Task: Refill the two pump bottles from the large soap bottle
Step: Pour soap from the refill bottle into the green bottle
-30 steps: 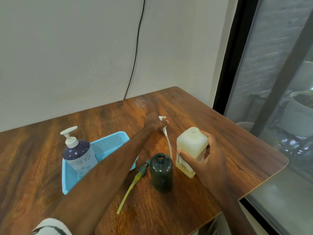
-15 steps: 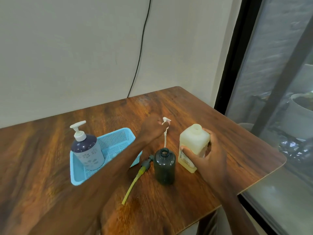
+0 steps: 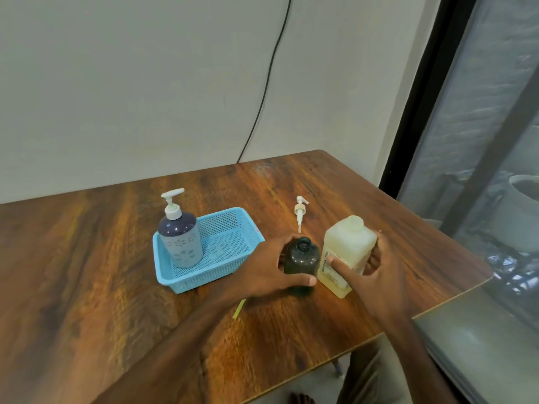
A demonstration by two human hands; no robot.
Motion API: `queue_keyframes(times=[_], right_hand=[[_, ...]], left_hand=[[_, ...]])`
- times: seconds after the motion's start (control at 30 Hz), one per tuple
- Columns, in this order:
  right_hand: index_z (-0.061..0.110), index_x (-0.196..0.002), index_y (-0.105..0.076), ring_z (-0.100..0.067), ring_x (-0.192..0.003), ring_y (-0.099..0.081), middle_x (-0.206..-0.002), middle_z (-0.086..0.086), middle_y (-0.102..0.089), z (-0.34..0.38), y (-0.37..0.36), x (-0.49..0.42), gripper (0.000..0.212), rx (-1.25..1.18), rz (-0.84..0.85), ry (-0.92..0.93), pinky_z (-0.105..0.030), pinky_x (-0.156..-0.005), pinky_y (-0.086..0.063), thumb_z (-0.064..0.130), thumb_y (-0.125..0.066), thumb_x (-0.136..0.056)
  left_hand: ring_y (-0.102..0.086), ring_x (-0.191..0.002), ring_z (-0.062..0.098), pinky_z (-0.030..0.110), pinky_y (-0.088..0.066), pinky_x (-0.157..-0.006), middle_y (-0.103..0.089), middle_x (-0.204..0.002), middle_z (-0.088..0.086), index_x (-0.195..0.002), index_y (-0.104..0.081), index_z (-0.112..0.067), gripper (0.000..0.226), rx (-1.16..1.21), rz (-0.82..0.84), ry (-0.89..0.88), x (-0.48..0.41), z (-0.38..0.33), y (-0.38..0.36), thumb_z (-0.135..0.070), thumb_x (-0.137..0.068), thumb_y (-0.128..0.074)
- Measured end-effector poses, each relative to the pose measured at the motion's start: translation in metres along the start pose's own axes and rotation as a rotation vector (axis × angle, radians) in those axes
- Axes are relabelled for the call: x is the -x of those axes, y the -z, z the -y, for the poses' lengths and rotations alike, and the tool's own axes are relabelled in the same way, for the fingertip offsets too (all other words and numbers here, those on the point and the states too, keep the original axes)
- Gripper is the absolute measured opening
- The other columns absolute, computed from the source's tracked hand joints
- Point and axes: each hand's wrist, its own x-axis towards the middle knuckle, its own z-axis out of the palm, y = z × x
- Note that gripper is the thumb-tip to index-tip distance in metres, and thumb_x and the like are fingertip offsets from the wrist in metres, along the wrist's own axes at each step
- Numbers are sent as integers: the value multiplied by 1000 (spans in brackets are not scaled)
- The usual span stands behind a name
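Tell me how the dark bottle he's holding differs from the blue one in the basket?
The dark bottle is open-necked with no pump; the blue bottle still wears its white pump. The dark one stands on the table in the left hand; the blue one stands untouched in the blue basket. The dark one looks shorter. Both stand upright.

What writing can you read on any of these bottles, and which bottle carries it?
Large soap bottle: dark vertical print on its label, too blurred to read for certain.
Blue pump bottle in the basket: only a flower pattern, no words.
Dark open bottle in the left hand: no text visible.
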Motion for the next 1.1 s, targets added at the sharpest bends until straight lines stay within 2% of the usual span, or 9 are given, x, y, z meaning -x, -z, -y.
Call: queue_keyframes(times=[0.17, 0.23, 0.33, 0.4, 0.5, 0.67, 0.87, 1.0, 1.1], right_hand=[[27, -140, -46, -12, -121, -59, -139, 8, -58, 4, 8, 24, 92, -26, -18, 20, -30, -87, -56, 45, -89, -60], [30, -138, -48, -9, -120, -59, -136, 12, -59, 9, 10, 30, 91, -49, -21, 38, -30, -89, -58, 49, -87, -58], [40, -130, -49, 0, -115, -60, -124, 27, -58, 14, 11, 34, 80, -39, -19, 89, -11, -76, -54, 43, -90, -60], [44, -128, -48, 3, -112, -60, -119, 34, -55, 17, 12, 35, 79, 3, -20, 119, -6, -72, -51, 39, -91, -62], [45, -129, -49, 4, -111, -60, -118, 37, -54, 18, 15, 36, 79, 44, -13, 151, -6, -70, -52, 37, -92, -63], [50, -125, -49, 2, -112, -60, -119, 40, -53, 12, 25, 35, 78, 105, 14, 186, -12, -74, -55, 41, -91, -60], [27, -137, -59, -9, -116, -62, -127, 15, -65, 6, 42, 23, 89, 177, 31, 187, -25, -84, -55, 44, -93, -56], [45, -129, -55, -5, -116, -58, -123, 21, -64, 10, 50, 15, 80, 218, 58, 262, -14, -81, -46, 43, -92, -58], [45, -130, -52, -5, -111, -57, -120, 21, -63, 9, 51, 11, 82, 270, 66, 272, -13, -76, -44, 44, -93, -59]], left_hand=[[-54, -113, 0, 0, -42, -75, -56, -130, -23, -129, -44, -52, 73, 23, -75, -27, 7, 5, 0, -52, -72, -90], [-54, -114, 1, 1, -42, -79, -55, -127, -25, -130, -45, -50, 75, 42, -90, -38, 10, 8, 0, -53, -71, -91], [-57, -121, 3, 5, -46, -87, -59, -131, -25, -134, -50, -48, 78, 40, -93, -83, 12, 13, -2, -57, -68, -91], [-57, -124, 6, 11, -49, -93, -60, -137, -22, -139, -51, -44, 83, 29, -90, -89, 14, 16, -3, -60, -67, -90], [-58, -120, 1, 11, -49, -93, -60, -135, -23, -139, -51, -43, 84, 39, -103, -76, 16, 17, -4, -60, -66, -90], [-52, -103, -27, -3, -44, -76, -60, -109, -35, -122, -52, -45, 74, 128, -144, -44, 18, 11, -7, -55, -62, -95], [-60, -110, -14, 11, -55, -83, -68, -115, -30, -125, -61, -45, 72, 141, -215, -125, 18, 0, -6, -60, -62, -93], [-62, -115, -7, 11, -55, -84, -68, -122, -29, -132, -63, -42, 77, 127, -219, -168, 18, -6, -6, -62, -64, -92], [-63, -118, 0, 16, -59, -86, -67, -126, -27, -133, -63, -41, 77, 132, -202, -180, 21, -6, -8, -61, -64, -92]])
